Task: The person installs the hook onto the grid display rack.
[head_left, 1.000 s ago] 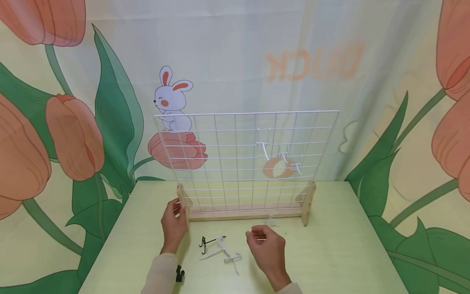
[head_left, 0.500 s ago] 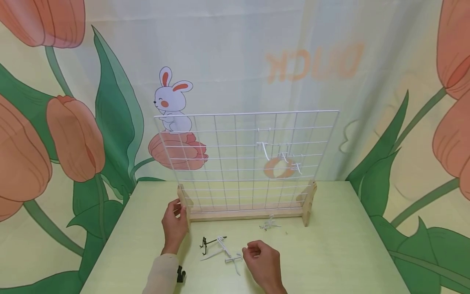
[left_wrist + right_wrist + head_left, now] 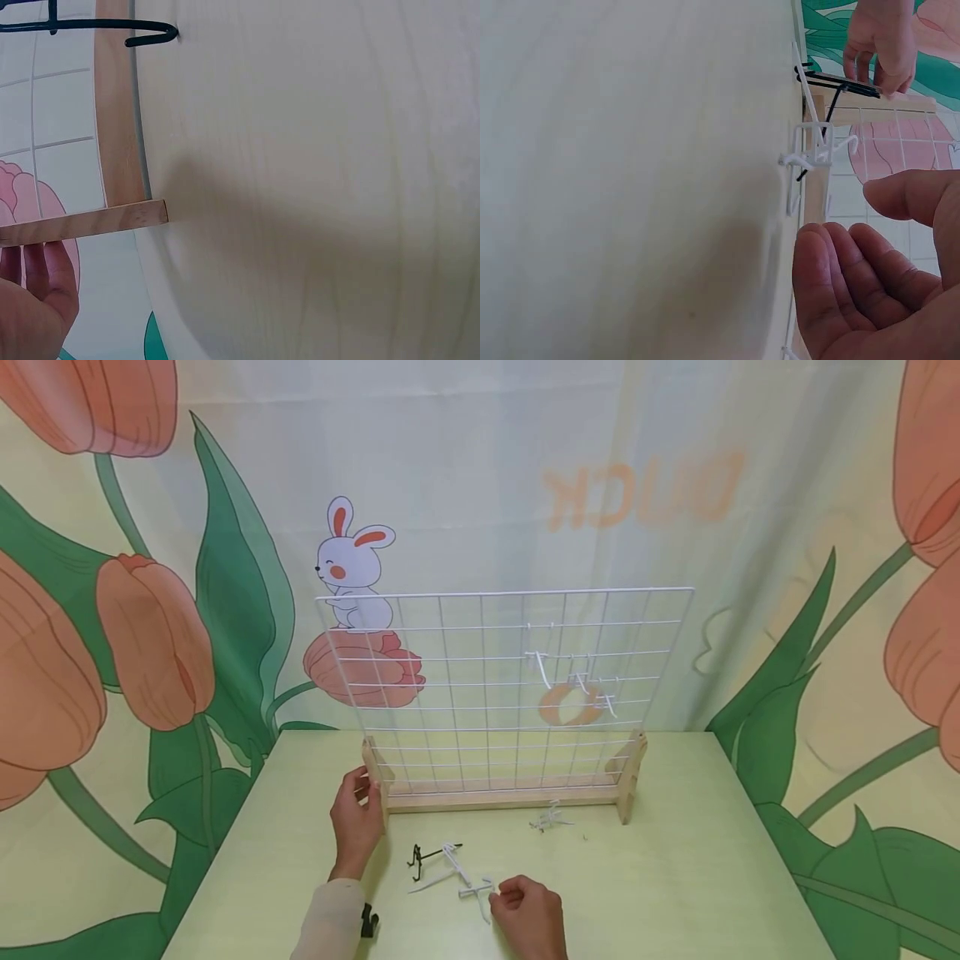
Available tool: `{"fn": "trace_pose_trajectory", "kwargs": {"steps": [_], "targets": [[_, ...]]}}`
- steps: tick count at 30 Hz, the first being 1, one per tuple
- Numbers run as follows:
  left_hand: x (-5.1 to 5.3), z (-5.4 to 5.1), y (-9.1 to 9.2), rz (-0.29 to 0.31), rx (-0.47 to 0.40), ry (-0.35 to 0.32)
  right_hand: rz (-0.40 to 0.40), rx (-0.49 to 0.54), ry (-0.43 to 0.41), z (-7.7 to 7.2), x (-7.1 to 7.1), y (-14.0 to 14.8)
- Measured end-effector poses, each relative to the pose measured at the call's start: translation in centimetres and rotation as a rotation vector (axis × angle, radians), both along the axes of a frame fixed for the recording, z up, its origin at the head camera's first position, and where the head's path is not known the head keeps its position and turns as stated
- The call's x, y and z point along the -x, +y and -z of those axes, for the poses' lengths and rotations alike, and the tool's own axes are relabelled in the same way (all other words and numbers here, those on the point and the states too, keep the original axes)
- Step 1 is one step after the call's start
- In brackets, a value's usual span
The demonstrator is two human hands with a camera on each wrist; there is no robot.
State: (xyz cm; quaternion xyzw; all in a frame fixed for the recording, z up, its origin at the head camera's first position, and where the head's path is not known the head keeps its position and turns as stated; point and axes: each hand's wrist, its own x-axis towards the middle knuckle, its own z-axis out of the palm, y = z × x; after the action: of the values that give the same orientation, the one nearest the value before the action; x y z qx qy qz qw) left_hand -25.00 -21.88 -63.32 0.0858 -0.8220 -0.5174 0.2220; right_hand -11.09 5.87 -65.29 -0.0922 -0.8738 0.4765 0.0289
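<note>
Right hand (image 3: pixel 528 918) hovering beside a loose white hook (image 3: pixel 476 890)
Hook pick-up is apparently being set up; the next move is calling for a light pinch on the slim wire stem. The right thumb and fingers are standing apart, holding nothing. The hook is lying on the table (image 3: pixel 712 877), before the wire grid (image 3: pixel 502 592). The left hand (image 3: pixel 357 822) is resting its fingers against the flat-sided wooden stand (image 3: pixel 487 800).

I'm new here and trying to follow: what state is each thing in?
Wire grid: upright in wooden stand
Wooden stand: standing on table
Three white hooks: hung on wire grid
Loose white hooks: resting on table
Black hook: resting on table
Left hand: touching wooden stand
Right hand: holding nothing
</note>
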Motion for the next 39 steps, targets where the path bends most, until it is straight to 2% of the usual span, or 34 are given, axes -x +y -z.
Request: {"fn": "trace_pose_trajectory", "kwargs": {"steps": [6, 17, 30, 39], "targets": [[0.1, 0.1, 0.0, 0.004, -0.007, 0.004, -0.021, -0.039, 0.000, 0.5, -0.2, -0.4], [0.2, 0.5, -0.1, -0.003, -0.005, 0.001, -0.051, -0.080, -0.053, 0.9, 0.0, -1.0], [0.2, 0.3, -0.1, -0.002, 0.001, 0.001, -0.044, -0.126, -0.014, 1.3, 0.3, -1.6], [0.1, 0.3, -0.1, 0.001, -0.004, 0.008, -0.111, -0.204, -0.039, 1.3, 0.7, -1.6]]}}
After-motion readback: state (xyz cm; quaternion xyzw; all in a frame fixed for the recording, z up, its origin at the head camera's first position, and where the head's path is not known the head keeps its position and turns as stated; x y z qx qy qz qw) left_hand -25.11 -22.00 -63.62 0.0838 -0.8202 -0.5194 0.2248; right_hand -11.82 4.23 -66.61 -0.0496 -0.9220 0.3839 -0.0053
